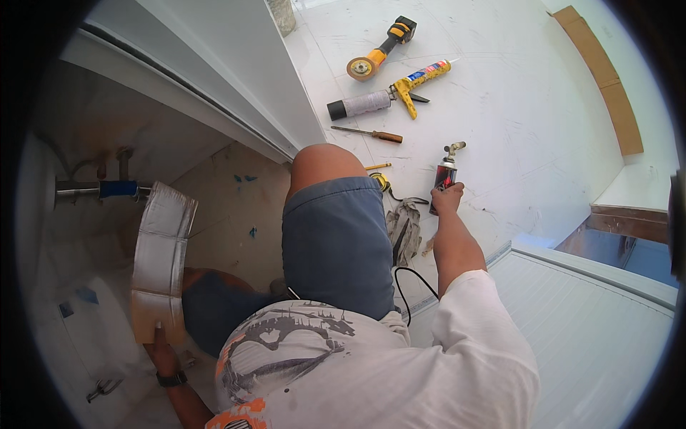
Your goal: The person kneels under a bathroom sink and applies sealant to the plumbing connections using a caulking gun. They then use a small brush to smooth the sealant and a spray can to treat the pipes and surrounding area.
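Observation:
My left hand (163,352) grips the lower end of a long strip of cardboard (161,243), creased across and coated silvery over most of its face. The strip's upper end is beside a metal pipe (78,190) wrapped with blue tape (118,189) inside a recess on the left; whether they touch I cannot tell. Out to the right, my right hand (447,198) is closed around a gas torch (445,174), a red and black canister with a brass-coloured head. It stands upright or nearly so at the white floor. No flame shows at its nozzle.
Beyond my knee lie a screwdriver (386,136), a spray can (364,104), a yellow caulking gun (404,86) and an angle grinder (363,67). A tape measure (384,182) and dirty gloves (406,229) are near my thigh. A white panel (236,57) edges the recess.

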Motion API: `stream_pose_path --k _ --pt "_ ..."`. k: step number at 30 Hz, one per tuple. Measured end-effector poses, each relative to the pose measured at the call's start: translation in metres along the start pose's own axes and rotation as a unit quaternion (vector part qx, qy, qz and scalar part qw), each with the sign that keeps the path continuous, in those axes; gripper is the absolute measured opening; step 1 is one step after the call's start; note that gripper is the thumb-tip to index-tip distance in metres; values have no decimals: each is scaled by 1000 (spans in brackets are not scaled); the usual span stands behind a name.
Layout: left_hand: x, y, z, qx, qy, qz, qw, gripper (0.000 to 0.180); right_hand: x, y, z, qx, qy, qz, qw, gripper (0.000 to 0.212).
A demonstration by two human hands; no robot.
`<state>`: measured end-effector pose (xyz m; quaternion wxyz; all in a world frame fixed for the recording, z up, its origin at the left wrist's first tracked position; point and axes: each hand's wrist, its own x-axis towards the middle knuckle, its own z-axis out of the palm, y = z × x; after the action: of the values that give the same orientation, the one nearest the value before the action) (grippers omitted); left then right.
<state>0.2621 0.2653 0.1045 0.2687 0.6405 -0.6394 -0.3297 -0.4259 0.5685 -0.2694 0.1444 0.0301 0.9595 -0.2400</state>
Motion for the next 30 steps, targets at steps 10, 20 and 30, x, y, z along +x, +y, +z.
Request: stream_pose_path --k 10,20,30 --pt "13 -6 -1 -30 -17 3 999 47 1 -43 3 -113 -129 -1 985 68" --pt "76 20 -3 77 -113 -31 990 45 0 -223 51 -120 -160 -371 907 58" --pt "116 37 -28 198 -148 -37 968 43 -22 -337 108 -299 -131 -479 815 64"
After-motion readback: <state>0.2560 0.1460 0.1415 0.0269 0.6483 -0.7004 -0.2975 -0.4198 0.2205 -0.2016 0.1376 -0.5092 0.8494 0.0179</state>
